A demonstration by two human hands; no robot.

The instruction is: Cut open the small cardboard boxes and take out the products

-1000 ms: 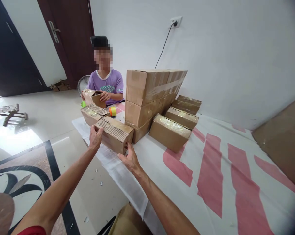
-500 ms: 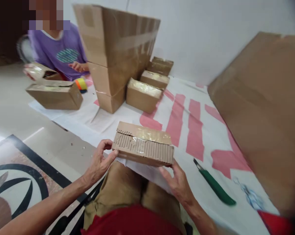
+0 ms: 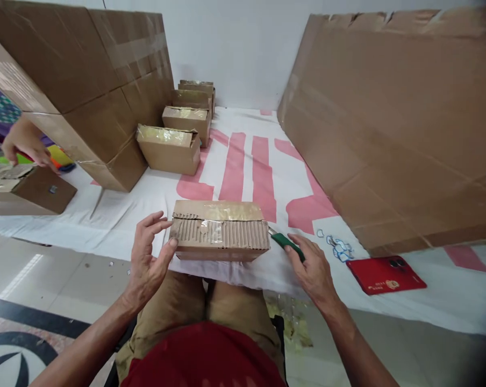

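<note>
A small cardboard box [image 3: 221, 236] with a corrugated strip and clear tape across its top lies at the table's front edge. My left hand [image 3: 148, 255] is at the box's left end, thumb by its lower corner and fingers spread apart. A knife with a green handle [image 3: 288, 247] and a short metal blade lies just right of the box, its tip close to the box's right end. My right hand [image 3: 309, 263] has its thumb and fingers around the handle's rear part.
A red phone [image 3: 378, 275] and blue-white scraps [image 3: 340, 248] lie at the right. Large cartons [image 3: 388, 134] stand right and stacked boxes [image 3: 93, 91] left, with smaller boxes [image 3: 168, 150] behind. At the far left, another person's hand [image 3: 27, 142] is over a box [image 3: 45, 188].
My right hand has left the box and taken hold of the knife, which lay on the table. The box now rests flatter on the table. My view has turned right.
</note>
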